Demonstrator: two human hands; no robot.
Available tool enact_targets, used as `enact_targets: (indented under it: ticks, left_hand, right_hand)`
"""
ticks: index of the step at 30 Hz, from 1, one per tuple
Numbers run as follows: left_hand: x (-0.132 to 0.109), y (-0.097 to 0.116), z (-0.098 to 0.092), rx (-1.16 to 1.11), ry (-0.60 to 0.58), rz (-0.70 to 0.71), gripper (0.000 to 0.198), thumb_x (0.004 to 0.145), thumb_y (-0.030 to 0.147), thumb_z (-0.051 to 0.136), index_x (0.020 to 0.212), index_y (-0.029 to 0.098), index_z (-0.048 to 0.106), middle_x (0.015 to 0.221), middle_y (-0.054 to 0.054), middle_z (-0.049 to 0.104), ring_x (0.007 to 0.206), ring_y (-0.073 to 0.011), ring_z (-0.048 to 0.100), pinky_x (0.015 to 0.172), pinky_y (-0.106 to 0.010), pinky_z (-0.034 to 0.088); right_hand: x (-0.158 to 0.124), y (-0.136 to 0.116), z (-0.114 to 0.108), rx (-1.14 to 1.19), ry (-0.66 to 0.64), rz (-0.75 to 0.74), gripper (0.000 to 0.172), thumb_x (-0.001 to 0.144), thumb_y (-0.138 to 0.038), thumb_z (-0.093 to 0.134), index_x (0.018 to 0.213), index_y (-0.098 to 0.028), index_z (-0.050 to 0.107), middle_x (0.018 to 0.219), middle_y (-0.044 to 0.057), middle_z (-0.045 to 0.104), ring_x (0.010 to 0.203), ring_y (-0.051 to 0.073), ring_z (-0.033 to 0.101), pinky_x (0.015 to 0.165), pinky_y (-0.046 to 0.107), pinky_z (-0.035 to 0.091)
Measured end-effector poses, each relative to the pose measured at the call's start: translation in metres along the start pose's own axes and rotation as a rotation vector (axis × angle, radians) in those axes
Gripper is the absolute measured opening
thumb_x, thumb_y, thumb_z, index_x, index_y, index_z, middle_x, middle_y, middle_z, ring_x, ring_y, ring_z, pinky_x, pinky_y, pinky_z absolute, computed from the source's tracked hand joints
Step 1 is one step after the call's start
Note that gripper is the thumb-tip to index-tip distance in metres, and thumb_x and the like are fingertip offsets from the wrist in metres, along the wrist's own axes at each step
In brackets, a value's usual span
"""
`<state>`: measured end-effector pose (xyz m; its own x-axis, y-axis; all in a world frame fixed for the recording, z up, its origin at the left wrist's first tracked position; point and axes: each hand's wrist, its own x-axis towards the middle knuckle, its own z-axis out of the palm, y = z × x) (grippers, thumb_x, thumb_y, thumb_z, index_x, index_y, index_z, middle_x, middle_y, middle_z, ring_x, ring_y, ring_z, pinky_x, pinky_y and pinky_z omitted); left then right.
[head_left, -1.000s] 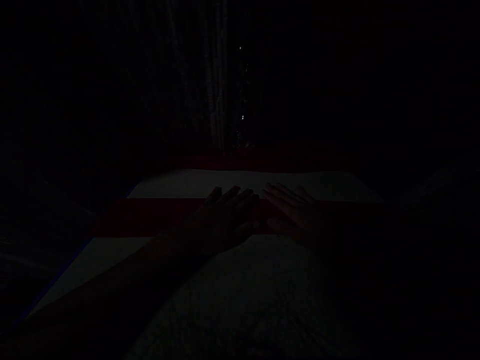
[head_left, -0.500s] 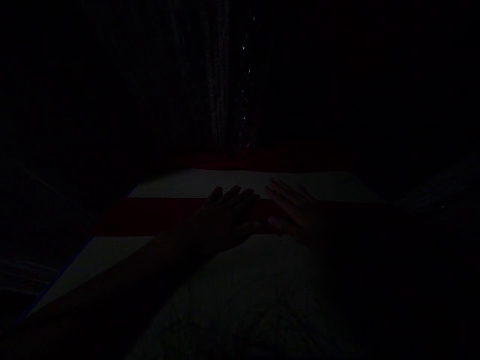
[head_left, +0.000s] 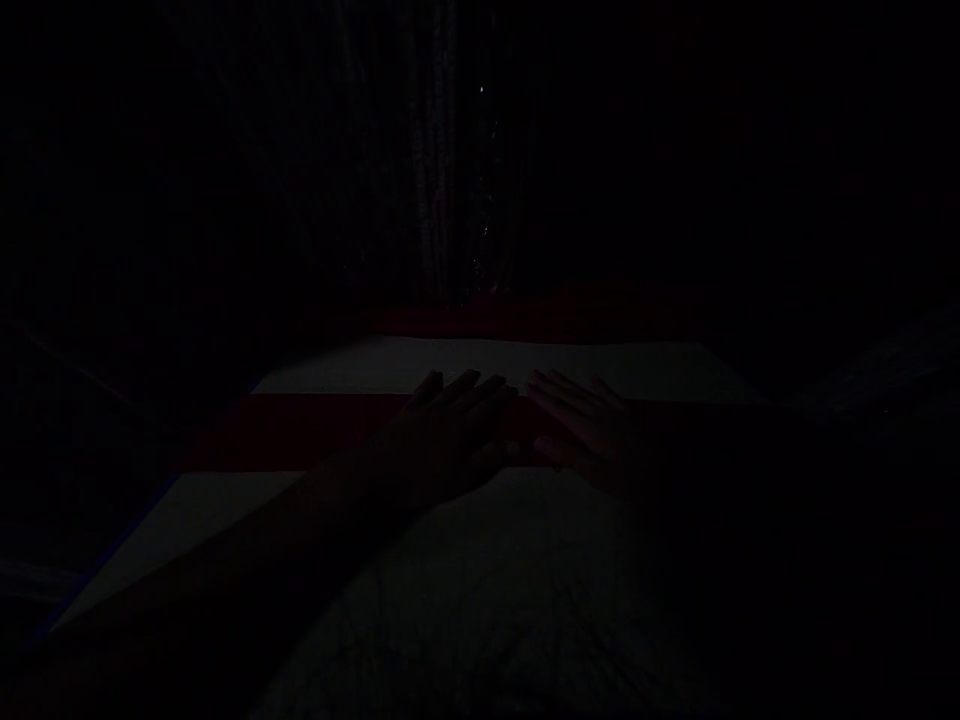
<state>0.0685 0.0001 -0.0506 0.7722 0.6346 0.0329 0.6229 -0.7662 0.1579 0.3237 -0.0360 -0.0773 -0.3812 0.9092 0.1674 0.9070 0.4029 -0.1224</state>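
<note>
The picture is very dark. Pale and red bands cross a flat striped surface that looks like cloth (head_left: 232, 430). My left hand (head_left: 450, 440) lies palm down over its red band, fingers stretched out and reaching onto the pale band beyond. To the right, my right hand (head_left: 589, 430) is also flat, its fingers extended toward the left one. A small gap separates the two hands. Neither appears to grip anything. My right forearm is lost in shadow.
A blue edge (head_left: 120, 540) runs along the left side of the striped surface. Farther back, faint vertical streaks (head_left: 435, 150) and tiny bright specks (head_left: 485, 230) show. Darkness hides most of the surroundings.
My right hand's fingertips have come down slightly toward me and sit lower on the pale band. My left hand has barely moved. The bright specks at the back have shifted and dimmed.
</note>
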Motion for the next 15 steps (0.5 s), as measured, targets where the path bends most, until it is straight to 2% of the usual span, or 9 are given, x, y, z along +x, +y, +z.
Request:
enact_targets:
  ticks: [4, 10, 15]
  left_hand:
    - [-0.0006, 0.0010, -0.0012, -0.007, -0.008, -0.009, 0.076, 0.106, 0.068, 0.021, 0.166, 0.022, 0.020, 0.169, -0.006, 0.016, 0.158, -0.0306, 0.011, 0.126, -0.060, 0.009]
    - [0.0007, 0.0025, -0.0009, 0.003, -0.009, -0.008, 0.075, 0.107, 0.067, 0.024, 0.165, 0.021, 0.020, 0.169, -0.006, 0.016, 0.158, -0.0301, 0.012, 0.126, -0.061, 0.009]
    - [0.0015, 0.0046, -0.0018, 0.011, -0.005, -0.008, 0.075, 0.106, 0.067, 0.023, 0.165, 0.021, 0.020, 0.169, -0.005, 0.017, 0.158, -0.0297, 0.012, 0.126, -0.061, 0.009]
  right_hand:
    - [-0.0004, -0.0005, -0.0005, 0.001, -0.028, -0.001, 0.065, 0.103, -0.058, 0.033, 0.159, -0.025, 0.036, 0.166, 0.006, 0.030, 0.155, 0.025, 0.024, 0.126, 0.060, 0.017]
    - [-0.0013, 0.0017, -0.0014, -0.009, 0.070, 0.012, 0.064, 0.103, -0.057, 0.033, 0.160, -0.028, 0.034, 0.167, 0.005, 0.030, 0.155, 0.026, 0.024, 0.127, 0.059, 0.015]
    - [-0.0006, 0.0044, -0.0017, 0.001, 0.023, -0.005, 0.065, 0.103, -0.059, 0.033, 0.160, -0.028, 0.034, 0.166, 0.004, 0.030, 0.155, 0.027, 0.025, 0.127, 0.060, 0.016]
